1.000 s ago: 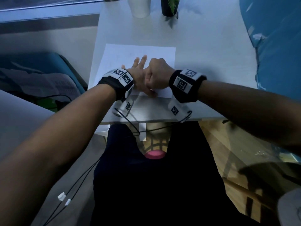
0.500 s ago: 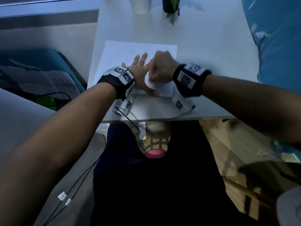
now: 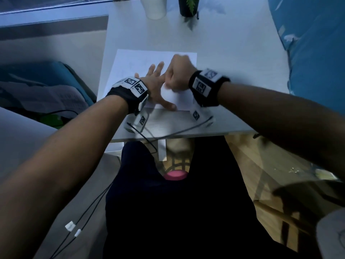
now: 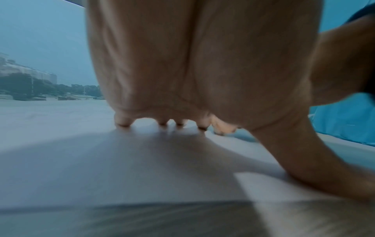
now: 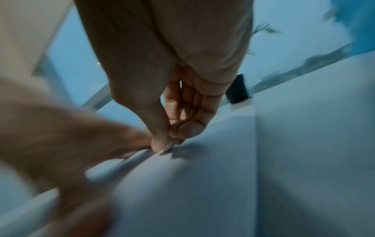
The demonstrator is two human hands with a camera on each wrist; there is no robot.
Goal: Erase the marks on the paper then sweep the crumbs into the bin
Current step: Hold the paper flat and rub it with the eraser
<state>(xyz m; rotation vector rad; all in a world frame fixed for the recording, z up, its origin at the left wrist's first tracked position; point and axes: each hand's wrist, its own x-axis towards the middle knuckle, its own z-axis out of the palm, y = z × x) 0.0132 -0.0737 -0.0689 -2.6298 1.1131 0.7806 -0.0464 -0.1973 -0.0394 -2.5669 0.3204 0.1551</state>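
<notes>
A white sheet of paper (image 3: pixel 141 62) lies on the white table (image 3: pixel 233 62); its marks are too faint to make out. My left hand (image 3: pixel 156 85) lies flat on the sheet's near part, fingers spread and straight, thumb out toward the near edge. In the left wrist view the left hand's fingertips (image 4: pixel 121 121) press on the sheet (image 4: pixel 121 160). My right hand (image 3: pixel 177 73) is curled over the sheet beside the left fingers. In the right wrist view its thumb and fingers (image 5: pixel 162 141) pinch a small greyish eraser (image 5: pixel 168 148), mostly hidden, whose tip touches the paper (image 5: pixel 202 184). No crumbs show.
A white cup (image 3: pixel 155 6) and a dark plant pot (image 3: pixel 186 6) stand at the table's far edge. A blue covered thing (image 3: pixel 308 53) lies along the right side. Below the near edge, between my knees, is a lattice basket with a pink thing (image 3: pixel 175 174). Cables hang from both wrists.
My right hand has slid away from me up the paper toward its far right part. The left hand has stayed flat on the sheet.
</notes>
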